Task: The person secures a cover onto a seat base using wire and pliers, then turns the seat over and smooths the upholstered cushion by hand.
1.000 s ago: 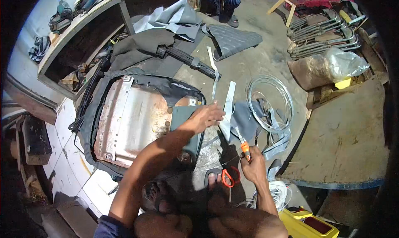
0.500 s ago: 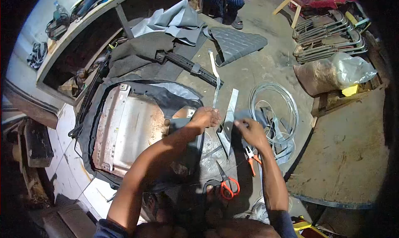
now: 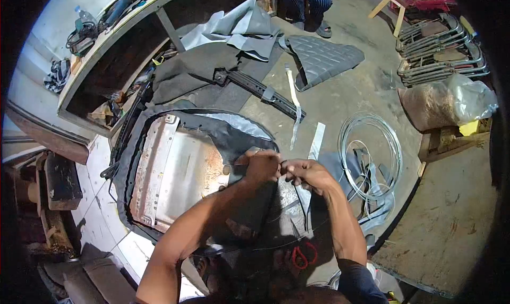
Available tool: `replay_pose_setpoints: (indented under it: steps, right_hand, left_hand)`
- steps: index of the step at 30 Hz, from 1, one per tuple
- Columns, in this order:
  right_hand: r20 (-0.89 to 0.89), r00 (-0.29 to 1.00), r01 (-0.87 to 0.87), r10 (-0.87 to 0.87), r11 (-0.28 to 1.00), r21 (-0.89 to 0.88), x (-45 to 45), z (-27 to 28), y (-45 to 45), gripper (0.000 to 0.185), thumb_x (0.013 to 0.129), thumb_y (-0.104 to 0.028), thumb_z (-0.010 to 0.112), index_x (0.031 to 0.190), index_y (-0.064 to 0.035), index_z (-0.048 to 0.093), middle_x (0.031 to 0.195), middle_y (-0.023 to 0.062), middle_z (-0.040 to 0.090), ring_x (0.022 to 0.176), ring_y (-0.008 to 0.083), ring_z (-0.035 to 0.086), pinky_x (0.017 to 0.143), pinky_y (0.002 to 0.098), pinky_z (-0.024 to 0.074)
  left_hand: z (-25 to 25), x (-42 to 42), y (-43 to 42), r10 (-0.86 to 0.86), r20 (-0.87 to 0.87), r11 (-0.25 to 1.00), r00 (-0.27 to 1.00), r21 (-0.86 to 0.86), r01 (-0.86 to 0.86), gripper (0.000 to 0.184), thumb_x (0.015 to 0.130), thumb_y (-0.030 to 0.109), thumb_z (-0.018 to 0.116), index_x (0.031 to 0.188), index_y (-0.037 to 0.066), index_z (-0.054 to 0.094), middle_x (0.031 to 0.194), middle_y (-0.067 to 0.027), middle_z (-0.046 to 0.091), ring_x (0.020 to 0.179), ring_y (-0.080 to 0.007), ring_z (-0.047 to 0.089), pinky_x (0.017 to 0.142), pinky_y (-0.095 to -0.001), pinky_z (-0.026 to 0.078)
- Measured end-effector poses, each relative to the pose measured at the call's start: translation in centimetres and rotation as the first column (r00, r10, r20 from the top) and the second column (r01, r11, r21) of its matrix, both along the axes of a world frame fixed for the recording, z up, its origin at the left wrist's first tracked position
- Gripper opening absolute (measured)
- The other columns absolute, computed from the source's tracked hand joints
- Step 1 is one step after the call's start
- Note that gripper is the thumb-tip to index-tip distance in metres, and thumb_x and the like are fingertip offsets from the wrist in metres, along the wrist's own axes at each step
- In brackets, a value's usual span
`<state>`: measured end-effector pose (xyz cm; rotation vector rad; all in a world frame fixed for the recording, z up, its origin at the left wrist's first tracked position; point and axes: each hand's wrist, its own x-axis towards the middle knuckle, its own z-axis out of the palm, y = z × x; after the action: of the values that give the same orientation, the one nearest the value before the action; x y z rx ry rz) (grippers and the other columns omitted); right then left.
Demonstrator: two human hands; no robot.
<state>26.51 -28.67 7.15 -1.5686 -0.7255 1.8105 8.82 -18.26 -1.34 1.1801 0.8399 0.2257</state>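
At the near right edge of the seat frame, which has a dark fabric cover round its rim, my left hand is closed in a pinch. My right hand meets it fingertip to fingertip, also closed. What the fingers hold is too small to make out; a thin wire runs below them. A light strip lies on the floor just beyond my right hand. Red-handled scissors rest on the floor below my hands, partly in shadow.
A wire coil lies at right beside a brown board. Bent metal frames and a plastic bag are behind it. A black rail and a quilted piece lie ahead. A seated person's legs show at the top.
My right hand laid down the orange-handled pliers, then moved up and left to meet my left hand. The cover's edge and the wire now lie near both hands.
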Motion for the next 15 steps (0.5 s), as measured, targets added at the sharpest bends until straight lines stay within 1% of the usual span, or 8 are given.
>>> replay_pose_setpoints:
  steps: [1,2,4,6,8,12,14,15]
  right_hand:
    - [-0.006,1.0,0.005,-0.005,1.0,0.001,0.5,-0.4,-0.3,0.026,0.098,-0.028,0.064,0.115,-0.0089,0.069,0.089,-0.0032,0.066,0.066,0.0061,0.055,0.05,0.0184,0.0368]
    - [-0.062,0.998,-0.021,0.02,1.0,-0.005,0.9,-0.1,-0.6,0.027,0.096,-0.026,0.067,0.116,-0.0082,0.069,0.088,-0.0032,0.066,0.066,0.006,0.055,0.05,0.0184,0.0371]
    - [-0.116,0.992,-0.046,0.045,0.999,0.0,1.5,-0.1,-0.5,0.029,0.093,-0.023,0.07,0.118,-0.0075,0.069,0.088,-0.0033,0.066,0.067,0.0059,0.056,0.05,0.0184,0.0373]
    - [-0.295,0.946,0.163,-0.135,0.984,0.072,1.8,-0.5,0.4,0.031,0.09,-0.021,0.073,0.117,-0.0059,0.069,0.088,-0.0036,0.065,0.068,0.0063,0.056,0.05,0.018,0.0374]
    - [-0.297,0.947,0.15,-0.12,0.986,0.08,2.3,-0.5,1.7,0.032,0.09,-0.02,0.073,0.117,-0.0046,0.068,0.088,-0.0025,0.065,0.07,0.0073,0.058,0.054,0.02,0.0404]
    - [-0.266,0.911,0.361,-0.316,0.922,0.14,1.7,-0.1,5.0,0.032,0.092,-0.013,0.071,0.12,-0.0001,0.066,0.089,0.0022,0.067,0.066,0.0092,0.06,0.053,0.0211,0.0427]
    - [-0.137,0.9,0.435,-0.414,0.88,0.194,2.1,-1.0,7.3,0.03,0.092,-0.011,0.072,0.118,0.0008,0.067,0.091,0.0041,0.068,0.069,0.0115,0.062,0.055,0.0236,0.0461]
    - [-0.134,0.901,0.433,-0.413,0.879,0.198,2.6,-2.2,8.4,0.03,0.092,-0.011,0.072,0.118,0.0008,0.067,0.091,0.0041,0.068,0.069,0.0115,0.062,0.055,0.0236,0.0461]
  left_hand:
    - [-1.3,0.6,0.3,-0.206,-0.366,0.848,0.907,0.397,0.353,0.02,0.093,0.02,0.063,0.1,0.002,0.064,0.08,-0.0068,0.069,0.067,-0.0201,0.068,0.06,-0.0315,0.056]
    - [-0.4,0.9,-0.1,-0.177,-0.455,0.63,0.873,0.629,0.456,0.023,0.09,0.021,0.065,0.101,0.0,0.062,0.078,-0.0081,0.069,0.067,-0.0229,0.068,0.059,-0.0335,0.056]
    - [0.7,1.6,-0.9,0.17,-0.574,-0.009,0.801,0.812,0.584,0.032,0.085,0.021,0.068,0.103,-0.002,0.057,0.073,-0.0107,0.069,0.067,-0.0283,0.07,0.059,-0.0375,0.057]
    - [2.1,3.9,-2.0,0.318,-0.587,0.54,0.745,0.758,0.366,0.034,0.083,0.02,0.069,0.101,-0.004,0.054,0.072,-0.0177,0.068,0.068,-0.0342,0.072,0.06,-0.0425,0.057]
    - [2.4,4.6,-1.9,0.265,-0.528,0.486,0.807,0.796,0.361,0.033,0.084,0.019,0.068,0.102,-0.004,0.052,0.07,-0.0219,0.067,0.069,-0.0389,0.072,0.059,-0.0465,0.057]
    - [0.3,5.7,-1.7,0.379,-0.656,0.677,0.653,0.678,0.288,0.034,0.095,0.022,0.055,0.117,-0.004,0.05,0.081,-0.0224,0.071,0.077,-0.0403,0.073,0.066,-0.0507,0.058]
    - [-1.8,4.3,-2.4,0.267,-0.645,0.594,0.716,0.695,0.405,0.028,0.095,0.02,0.052,0.115,0.0,0.051,0.078,-0.0195,0.071,0.071,-0.0388,0.072,0.062,-0.0508,0.057]
    - [-2.1,3.0,-3.7,0.338,-0.437,0.331,0.833,0.884,0.33,0.022,0.094,0.018,0.051,0.109,0.003,0.055,0.075,-0.0177,0.07,0.066,-0.0363,0.072,0.057,-0.0503,0.056]
